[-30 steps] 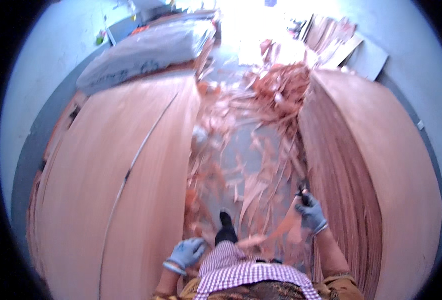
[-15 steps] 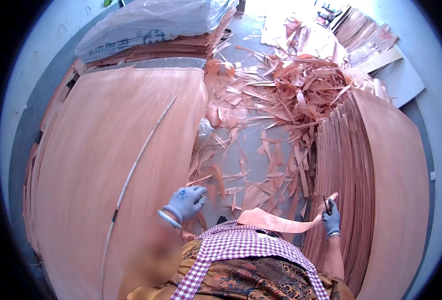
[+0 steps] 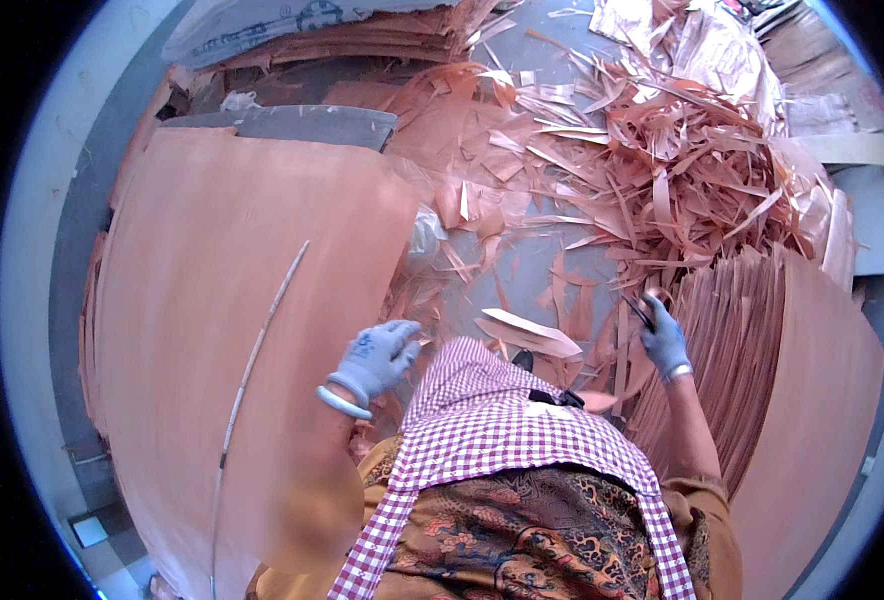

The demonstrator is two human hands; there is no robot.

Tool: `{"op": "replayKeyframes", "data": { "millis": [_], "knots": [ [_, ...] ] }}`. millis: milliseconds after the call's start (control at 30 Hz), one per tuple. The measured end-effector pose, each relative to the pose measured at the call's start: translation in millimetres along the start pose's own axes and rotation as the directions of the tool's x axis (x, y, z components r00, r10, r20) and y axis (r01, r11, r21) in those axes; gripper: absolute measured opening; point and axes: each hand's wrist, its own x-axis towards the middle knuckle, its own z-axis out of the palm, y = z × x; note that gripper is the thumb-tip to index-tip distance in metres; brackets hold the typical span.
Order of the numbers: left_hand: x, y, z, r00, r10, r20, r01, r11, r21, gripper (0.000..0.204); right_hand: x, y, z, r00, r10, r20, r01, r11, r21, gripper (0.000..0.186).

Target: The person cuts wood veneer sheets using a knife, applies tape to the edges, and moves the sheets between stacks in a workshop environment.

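My left hand (image 3: pixel 374 362), in a grey-blue glove, is over the right edge of a stack of reddish wood veneer sheets (image 3: pixel 232 220). Its fingers are loosely extended and nothing shows in them. At the right, my gloved right hand (image 3: pixel 666 342) is closed around dark scissors (image 3: pixel 641 312), whose blades point up and left. It is beside a second stack of veneer (image 3: pixel 822 400) with many sheet edges showing. Between my hands, a pale veneer strip (image 3: pixel 529 333) is over the floor, just beyond my checked apron. Another veneer piece (image 3: pixel 594 401) shows at the apron's right edge.
A thin marked rod (image 3: pixel 252 365) lies along the left stack. A heap of veneer scraps (image 3: pixel 697 170) rises at the far right, with more offcuts strewn across the grey floor (image 3: pixel 522 275). Plastic sheeting (image 3: pixel 262 30) covers another stack at the far left.
The long veneer strip has left my right hand. That hand has moved farther forward, still holding the scissors. My left hand has shifted slightly forward, and the whole view has tilted and shifted.
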Motion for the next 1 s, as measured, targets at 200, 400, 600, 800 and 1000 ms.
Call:
{"op": "replayKeyframes", "data": {
  "millis": [200,400,600,800,1000],
  "knots": [
    [75.2,-35.9,-39.6,0.953,-0.264,-0.152,0.238,0.957,-0.168,0.031,173.6,-93.0,28.6,0.836,-0.478,0.27,0.457,0.878,0.14,0.036],
    [198.0,-91.2,-111.3,0.657,-0.616,-0.434,0.409,0.775,-0.481,0.032,303.9,-203.6,52.2,0.638,-0.581,0.506,0.479,0.813,0.33,0.03],
    [291.2,-169.1,-174.4,0.576,-0.383,-0.723,0.219,0.924,-0.315,0.035,427.4,-301.5,93.3,0.367,-0.735,0.569,0.764,0.588,0.266,0.023],
    [343.1,-222.8,-196.7,0.417,-0.422,-0.805,0.73,0.684,0.02,0.04,520.8,-388.1,156.1,0.175,-0.818,0.547,0.73,0.481,0.486,0.016],
    [383.0,-251.7,-169.3,0.229,-0.722,-0.652,0.949,0.315,-0.016,0.053,618.2,-401.9,258.6,0.076,-0.758,0.647,0.29,0.638,0.713,0.016]
  ]
}}
